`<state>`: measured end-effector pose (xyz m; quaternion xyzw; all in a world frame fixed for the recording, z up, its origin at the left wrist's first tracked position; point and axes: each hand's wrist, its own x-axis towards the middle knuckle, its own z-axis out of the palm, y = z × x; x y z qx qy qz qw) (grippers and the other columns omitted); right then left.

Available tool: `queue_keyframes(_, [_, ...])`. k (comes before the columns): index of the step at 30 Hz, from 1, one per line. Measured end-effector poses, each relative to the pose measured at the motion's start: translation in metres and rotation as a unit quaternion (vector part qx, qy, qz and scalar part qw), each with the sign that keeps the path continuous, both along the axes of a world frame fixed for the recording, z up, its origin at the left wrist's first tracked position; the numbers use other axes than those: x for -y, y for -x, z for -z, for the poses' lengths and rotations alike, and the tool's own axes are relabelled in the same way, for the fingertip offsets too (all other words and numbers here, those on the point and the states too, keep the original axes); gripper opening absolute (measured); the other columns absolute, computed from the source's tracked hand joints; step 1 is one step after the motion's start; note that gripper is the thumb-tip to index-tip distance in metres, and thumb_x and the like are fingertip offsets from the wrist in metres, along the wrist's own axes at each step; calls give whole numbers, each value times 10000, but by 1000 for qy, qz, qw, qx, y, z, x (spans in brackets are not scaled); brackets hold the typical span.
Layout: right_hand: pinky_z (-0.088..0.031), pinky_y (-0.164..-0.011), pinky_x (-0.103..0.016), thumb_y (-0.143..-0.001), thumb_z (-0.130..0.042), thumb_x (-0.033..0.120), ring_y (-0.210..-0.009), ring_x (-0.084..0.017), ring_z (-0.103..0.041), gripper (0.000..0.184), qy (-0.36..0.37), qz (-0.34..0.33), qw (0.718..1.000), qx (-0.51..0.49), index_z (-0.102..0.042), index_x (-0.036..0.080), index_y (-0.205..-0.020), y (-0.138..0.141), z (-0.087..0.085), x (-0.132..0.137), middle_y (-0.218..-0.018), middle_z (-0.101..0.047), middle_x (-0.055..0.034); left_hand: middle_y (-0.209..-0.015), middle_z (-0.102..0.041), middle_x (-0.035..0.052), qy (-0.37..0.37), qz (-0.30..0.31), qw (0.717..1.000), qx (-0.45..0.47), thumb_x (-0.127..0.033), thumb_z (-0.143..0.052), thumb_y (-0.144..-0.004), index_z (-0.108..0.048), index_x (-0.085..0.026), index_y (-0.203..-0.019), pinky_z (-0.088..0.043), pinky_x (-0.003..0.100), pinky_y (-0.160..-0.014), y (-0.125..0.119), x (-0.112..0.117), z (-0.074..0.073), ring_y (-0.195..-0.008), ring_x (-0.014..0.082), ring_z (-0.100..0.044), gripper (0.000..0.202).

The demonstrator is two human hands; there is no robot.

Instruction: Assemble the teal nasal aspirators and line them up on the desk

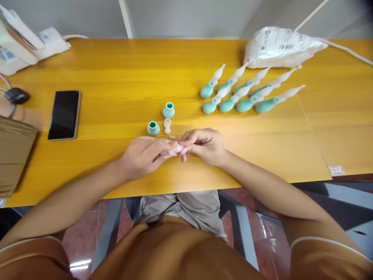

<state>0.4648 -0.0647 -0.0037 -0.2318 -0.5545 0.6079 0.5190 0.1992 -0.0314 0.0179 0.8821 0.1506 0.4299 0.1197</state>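
Note:
My left hand (pixel 147 156) and my right hand (pixel 205 144) meet low over the table near its front edge. Between them is a small translucent whitish plastic piece (pixel 176 149), pinched by the fingers of both; its far details are hidden. Just beyond my hands lie tiny pale discs (pixel 172 137) and a clear plastic fitting (pixel 167 125). Two teal rubber bulbs stand with their mouths up, one (pixel 153 128) left of the fitting, the other (pixel 168 110) behind it.
Several teal bulbs with translucent tips (pixel 247 103) stand in two rows at the right. Behind them rests a white plastic bag (pixel 279 48). At left are a phone (pixel 64 115), a black mouse (pixel 16 95), a cardboard box (pixel 16 151) and a white device (pixel 49 42).

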Motion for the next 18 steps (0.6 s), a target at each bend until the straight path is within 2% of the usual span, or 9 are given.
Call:
queue_keyframes(5, [-683,-594,-200,-1095,-982,386,-671,-137,-876,233,-14,27,999,21,-875,182,-1057,2,5,0,-903,-928,-53,-991,-939,27,15,-31,999,-9,-306,-783,-1224,-826,-252,-1291,-686,263,-741,2,0,2,-752,160,-870,96])
queue_keyframes(8, [-678,-582,-203,-1106,-968,396,-647,-136,-866,239,-44,40,997,40,-868,183,-1063,1,7,-1,-906,-931,-50,-929,-917,9,34,-46,998,-26,-390,-776,-1244,-836,-257,-1284,-675,253,-752,3,-1,1,-752,153,-867,152])
queue_keyframes(13, [-676,-603,-217,-1097,-978,440,-605,-132,-847,267,-118,93,983,101,-874,199,-1045,-3,-1,0,-869,-919,-26,-1041,-939,26,27,-36,998,-35,-496,-792,-1236,-810,-255,-1334,-688,262,-836,1,-3,-9,-859,165,-894,260])
queue_keyframes(15, [-648,-588,-214,-1109,-963,460,-589,-126,-830,286,-137,114,977,116,-857,211,-1018,-4,-6,0,-838,-902,-10,-1026,-928,11,38,-30,998,-36,-532,-801,-1226,-787,-259,-1374,-665,248,-784,0,-3,-13,-791,144,-855,311])
queue_keyframes(18, [-598,-553,-215,-1162,-894,485,-559,-118,-781,347,-148,148,970,123,-784,235,-947,-5,-13,-2,-767,-858,13,-931,-880,-31,103,-17,994,-29,-600,-777,-1231,-696,-267,-1542,-590,228,-651,1,-5,-14,-629,103,-742,463])
